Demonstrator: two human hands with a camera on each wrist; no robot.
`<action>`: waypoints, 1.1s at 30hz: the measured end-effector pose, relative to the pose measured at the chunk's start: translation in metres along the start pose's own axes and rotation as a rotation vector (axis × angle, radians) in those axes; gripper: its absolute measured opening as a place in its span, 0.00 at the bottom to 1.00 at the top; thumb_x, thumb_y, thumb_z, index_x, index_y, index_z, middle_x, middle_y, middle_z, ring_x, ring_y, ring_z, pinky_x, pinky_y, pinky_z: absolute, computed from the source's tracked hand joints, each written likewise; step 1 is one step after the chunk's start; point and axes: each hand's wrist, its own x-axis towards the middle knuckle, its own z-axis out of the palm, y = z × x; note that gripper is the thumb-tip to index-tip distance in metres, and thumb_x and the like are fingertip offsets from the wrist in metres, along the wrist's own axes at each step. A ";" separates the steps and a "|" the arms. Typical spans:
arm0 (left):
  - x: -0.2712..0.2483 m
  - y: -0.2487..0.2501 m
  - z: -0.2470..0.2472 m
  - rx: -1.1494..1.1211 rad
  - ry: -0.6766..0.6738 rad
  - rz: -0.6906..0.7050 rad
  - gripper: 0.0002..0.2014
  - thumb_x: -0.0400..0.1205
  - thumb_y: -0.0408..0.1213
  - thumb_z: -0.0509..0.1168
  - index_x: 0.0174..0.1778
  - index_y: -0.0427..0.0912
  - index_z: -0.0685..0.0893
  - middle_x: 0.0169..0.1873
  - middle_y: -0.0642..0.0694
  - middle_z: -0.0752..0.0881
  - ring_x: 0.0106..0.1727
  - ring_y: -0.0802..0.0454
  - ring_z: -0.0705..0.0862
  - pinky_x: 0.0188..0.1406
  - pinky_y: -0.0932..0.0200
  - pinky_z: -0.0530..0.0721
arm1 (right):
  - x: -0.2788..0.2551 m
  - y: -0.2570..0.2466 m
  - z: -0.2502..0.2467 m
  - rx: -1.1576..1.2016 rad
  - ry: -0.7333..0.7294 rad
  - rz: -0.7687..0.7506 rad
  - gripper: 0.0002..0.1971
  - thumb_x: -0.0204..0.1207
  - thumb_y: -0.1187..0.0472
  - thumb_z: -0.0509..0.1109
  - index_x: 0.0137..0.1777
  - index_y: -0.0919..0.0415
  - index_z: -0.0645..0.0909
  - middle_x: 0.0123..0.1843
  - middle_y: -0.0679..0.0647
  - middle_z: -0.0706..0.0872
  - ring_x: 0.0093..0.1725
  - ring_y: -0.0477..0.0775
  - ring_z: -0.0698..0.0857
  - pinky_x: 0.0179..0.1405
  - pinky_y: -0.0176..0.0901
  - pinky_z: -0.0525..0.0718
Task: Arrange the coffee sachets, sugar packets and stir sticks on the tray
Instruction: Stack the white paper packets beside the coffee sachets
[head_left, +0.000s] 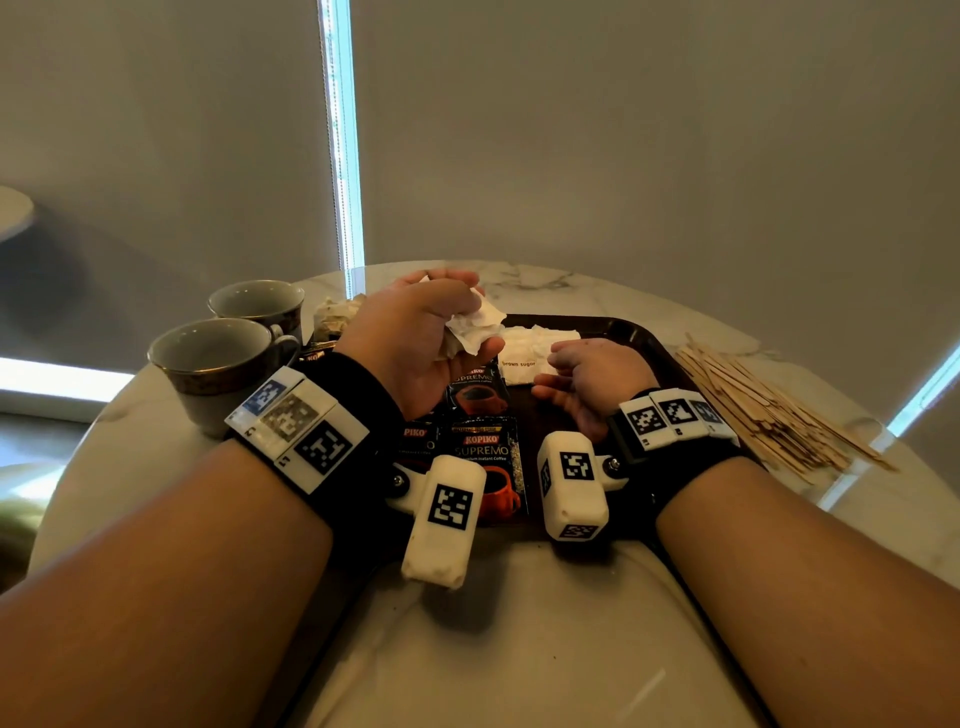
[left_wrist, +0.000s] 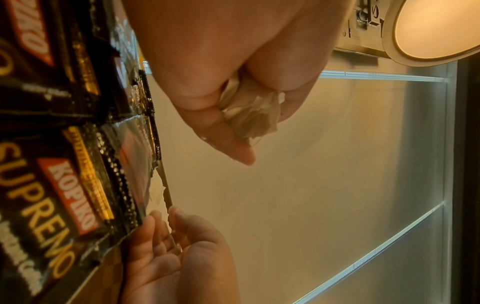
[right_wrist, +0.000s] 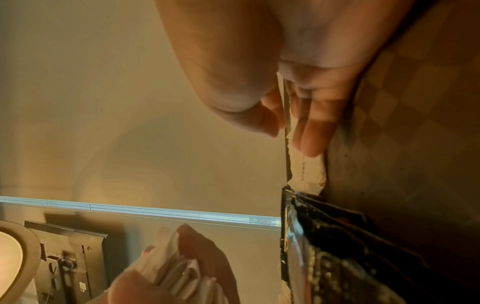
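Above, left hand (head_left: 415, 332) raised over the tray (head_left: 631, 332), fingers curled round a bunch of white sugar packets (head_left: 475, 325). Right hand (head_left: 582, 382) low on the tray, fingertips (right_wrist: 310, 142) pressing down on a brown sugar packet (head_left: 519, 364), thumb apart, nothing gripped. Dark tray carrying coffee sachets (head_left: 485, 457) along its left part, more sugar packets farther back. Stir sticks (head_left: 763, 410) heaped on the marble surface (head_left: 519, 649) right of the tray. Two cups (head_left: 223, 364) standing left of it.
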 end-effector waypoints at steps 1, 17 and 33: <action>0.000 0.000 0.000 -0.003 0.001 -0.001 0.10 0.82 0.22 0.63 0.50 0.41 0.84 0.55 0.38 0.85 0.42 0.43 0.89 0.31 0.55 0.88 | 0.001 0.000 0.000 0.004 0.013 -0.007 0.19 0.85 0.71 0.62 0.75 0.69 0.72 0.51 0.60 0.79 0.40 0.54 0.84 0.25 0.39 0.86; -0.005 0.000 0.003 -0.092 -0.070 -0.062 0.14 0.83 0.24 0.56 0.56 0.37 0.85 0.64 0.31 0.78 0.58 0.31 0.86 0.33 0.55 0.89 | -0.002 -0.007 -0.004 0.064 -0.116 0.046 0.10 0.86 0.62 0.64 0.61 0.67 0.79 0.43 0.59 0.83 0.37 0.54 0.86 0.31 0.41 0.87; -0.009 0.002 0.003 0.055 -0.155 -0.002 0.17 0.85 0.24 0.64 0.70 0.36 0.80 0.41 0.39 0.91 0.33 0.43 0.91 0.19 0.61 0.83 | -0.035 -0.019 0.006 0.034 -0.548 -0.276 0.22 0.72 0.56 0.75 0.63 0.66 0.78 0.38 0.56 0.80 0.31 0.50 0.75 0.25 0.41 0.70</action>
